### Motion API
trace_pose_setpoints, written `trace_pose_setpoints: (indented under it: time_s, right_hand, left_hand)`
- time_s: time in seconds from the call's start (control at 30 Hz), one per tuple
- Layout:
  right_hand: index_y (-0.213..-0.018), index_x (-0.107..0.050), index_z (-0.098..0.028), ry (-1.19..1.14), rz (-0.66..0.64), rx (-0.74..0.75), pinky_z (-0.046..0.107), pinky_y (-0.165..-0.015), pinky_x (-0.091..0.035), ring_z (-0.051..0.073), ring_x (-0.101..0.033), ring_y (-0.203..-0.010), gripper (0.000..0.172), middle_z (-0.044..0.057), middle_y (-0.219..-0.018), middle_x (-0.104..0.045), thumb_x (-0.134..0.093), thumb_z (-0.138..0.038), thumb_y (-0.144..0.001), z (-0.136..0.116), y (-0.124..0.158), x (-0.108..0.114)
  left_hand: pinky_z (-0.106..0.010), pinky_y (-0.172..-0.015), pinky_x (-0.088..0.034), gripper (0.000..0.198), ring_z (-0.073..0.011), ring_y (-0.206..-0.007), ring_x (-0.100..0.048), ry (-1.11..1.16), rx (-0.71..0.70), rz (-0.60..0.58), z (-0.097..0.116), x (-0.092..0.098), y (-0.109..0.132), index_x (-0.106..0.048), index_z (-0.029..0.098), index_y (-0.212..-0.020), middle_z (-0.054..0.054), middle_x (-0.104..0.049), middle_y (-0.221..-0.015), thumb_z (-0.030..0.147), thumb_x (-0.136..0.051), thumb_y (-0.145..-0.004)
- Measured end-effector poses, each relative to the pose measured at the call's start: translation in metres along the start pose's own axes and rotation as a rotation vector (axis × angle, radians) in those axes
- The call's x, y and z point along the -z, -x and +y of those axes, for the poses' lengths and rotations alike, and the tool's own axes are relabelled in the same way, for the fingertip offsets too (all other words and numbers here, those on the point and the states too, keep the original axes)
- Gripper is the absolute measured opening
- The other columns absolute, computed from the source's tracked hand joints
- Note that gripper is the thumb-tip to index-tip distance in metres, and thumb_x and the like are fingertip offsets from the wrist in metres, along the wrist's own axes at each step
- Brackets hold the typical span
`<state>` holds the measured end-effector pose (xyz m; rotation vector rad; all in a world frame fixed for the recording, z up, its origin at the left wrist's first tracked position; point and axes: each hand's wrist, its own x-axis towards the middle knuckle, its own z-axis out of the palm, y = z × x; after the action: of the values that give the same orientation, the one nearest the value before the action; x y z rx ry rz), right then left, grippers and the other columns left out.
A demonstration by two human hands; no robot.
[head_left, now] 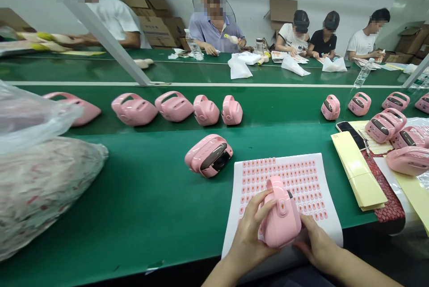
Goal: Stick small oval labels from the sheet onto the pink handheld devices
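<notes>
My left hand (248, 229) is closed around the left side of a pink plastic case with a handle (282, 222), its fingers near the handle. An oval sticker with a small orange mark (282, 206) sits on the side of the case facing me. My right hand (317, 240) holds the lower right side, and its fingertips are partly hidden behind the case. Beneath the hands lies a white sheet of oval stickers (231, 215), in rows. Another pink case with a dark front panel (209, 155) stands on the green table to the left of the sheet.
Several pink cases (174, 106) line the green table (140, 215) further back; more stand at the right. A stuffed plastic bag (43, 188) fills the left. Yellow card strips (358, 168) and a phone (350, 134) lie right. Co-workers (214, 27) sit opposite.
</notes>
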<state>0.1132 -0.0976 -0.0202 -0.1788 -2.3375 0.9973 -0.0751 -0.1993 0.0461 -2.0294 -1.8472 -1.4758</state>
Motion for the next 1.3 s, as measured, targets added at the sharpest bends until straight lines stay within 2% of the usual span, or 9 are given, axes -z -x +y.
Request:
trace_pose_setpoints:
  time_s: [0.17, 0.27, 0.5, 0.67, 0.77, 0.87, 1.03, 1.13, 1.3]
  right_hand:
    - [-0.145, -0.017, -0.031, -0.104, -0.001, -0.072, 0.038, -0.078, -0.058, 0.025, -0.066, -0.092, 0.073, 0.010, -0.114, -0.063, -0.054, -0.016, -0.084, 0.000, -0.008, -0.001]
    - [-0.142, -0.025, -0.033, -0.150, 0.022, -0.101, 0.037, -0.073, -0.058, 0.023, -0.067, -0.083, 0.064, 0.009, -0.102, -0.064, -0.054, -0.022, -0.086, 0.006, -0.005, -0.005]
    - [-0.129, -0.040, -0.031, -0.374, 0.335, -0.357, 0.033, -0.068, -0.057, 0.015, -0.064, -0.067, 0.052, 0.003, -0.093, -0.057, -0.062, -0.028, -0.082, 0.003, -0.016, -0.013]
    - [-0.129, -0.038, -0.035, -0.767, 0.422, -0.506, 0.030, -0.055, -0.055, 0.011, -0.058, -0.056, 0.070, 0.000, -0.092, -0.056, -0.075, -0.028, -0.070, -0.013, -0.043, 0.018]
    - [-0.126, -0.044, -0.032, -0.918, 0.488, -0.549, 0.027, -0.051, -0.051, 0.010, -0.054, -0.053, 0.071, 0.000, -0.088, -0.058, -0.080, -0.031, -0.065, -0.024, -0.054, 0.037]
    - [-0.121, -0.048, -0.028, -0.934, 0.569, -0.549, 0.029, -0.061, -0.053, 0.013, -0.059, -0.063, 0.061, 0.002, -0.087, -0.060, -0.075, -0.044, -0.069, -0.033, -0.063, 0.037]
    - [-0.125, -0.043, -0.027, -0.855, 0.615, -0.444, 0.043, -0.085, -0.050, 0.024, -0.059, -0.103, 0.055, 0.010, -0.107, -0.061, -0.045, -0.062, -0.083, -0.043, -0.081, 0.014]
    - [-0.129, -0.037, -0.027, -0.891, 0.631, -0.490, 0.045, -0.087, -0.050, 0.024, -0.059, -0.106, 0.056, 0.011, -0.110, -0.060, -0.035, -0.064, -0.086, -0.045, -0.087, 0.008]
    - [-0.130, -0.036, -0.027, -0.915, 0.642, -0.536, 0.045, -0.088, -0.049, 0.025, -0.057, -0.109, 0.060, 0.011, -0.112, -0.059, -0.040, -0.065, -0.084, -0.049, -0.088, 0.012]
  left_hand:
    - [-0.040, -0.082, -0.051, 0.071, -0.0298, -0.114, -0.050, 0.025, -0.009, 0.041, 0.000, 0.001, 0.002, -0.032, 0.030, -0.137, -0.015, -0.042, -0.126, 0.039, -0.067, -0.075]
    - [-0.042, -0.083, -0.051, 0.072, -0.0310, -0.115, -0.050, 0.015, 0.011, 0.002, 0.001, 0.004, 0.002, -0.033, 0.031, -0.136, -0.016, -0.040, -0.128, 0.035, -0.070, -0.073]
    - [-0.043, -0.083, -0.052, 0.077, -0.0323, -0.115, -0.053, 0.037, 0.036, 0.026, 0.002, 0.007, 0.003, -0.036, 0.031, -0.134, -0.016, -0.045, -0.127, 0.033, -0.075, -0.068]
    - [-0.045, -0.085, -0.052, 0.089, -0.0349, -0.118, -0.052, 0.082, 0.068, 0.098, -0.001, 0.005, 0.010, -0.035, 0.031, -0.134, -0.016, -0.051, -0.126, 0.032, -0.083, -0.058]
    - [-0.046, -0.086, -0.052, 0.094, -0.0354, -0.118, -0.053, 0.113, 0.025, 0.131, -0.001, 0.004, 0.009, -0.033, 0.030, -0.135, -0.017, -0.055, -0.123, 0.033, -0.084, -0.056]
    - [-0.044, -0.080, -0.054, 0.093, -0.0353, -0.113, -0.057, 0.122, -0.048, 0.108, 0.001, 0.003, 0.002, -0.032, 0.031, -0.136, -0.019, -0.054, -0.125, 0.039, -0.082, -0.058]
    - [-0.044, -0.077, -0.054, 0.090, -0.0356, -0.112, -0.057, 0.126, -0.132, 0.028, 0.009, 0.003, -0.009, -0.026, 0.034, -0.140, -0.021, -0.047, -0.130, 0.050, -0.074, -0.065]
    - [-0.044, -0.076, -0.054, 0.091, -0.0363, -0.112, -0.055, 0.119, -0.140, -0.022, 0.014, 0.004, -0.012, -0.022, 0.037, -0.141, -0.020, -0.045, -0.133, 0.048, -0.073, -0.066]
    - [-0.038, -0.070, -0.055, 0.091, -0.0359, -0.113, -0.055, 0.102, -0.170, -0.106, 0.017, 0.007, -0.018, -0.017, 0.040, -0.142, -0.021, -0.042, -0.135, 0.046, -0.071, -0.069]
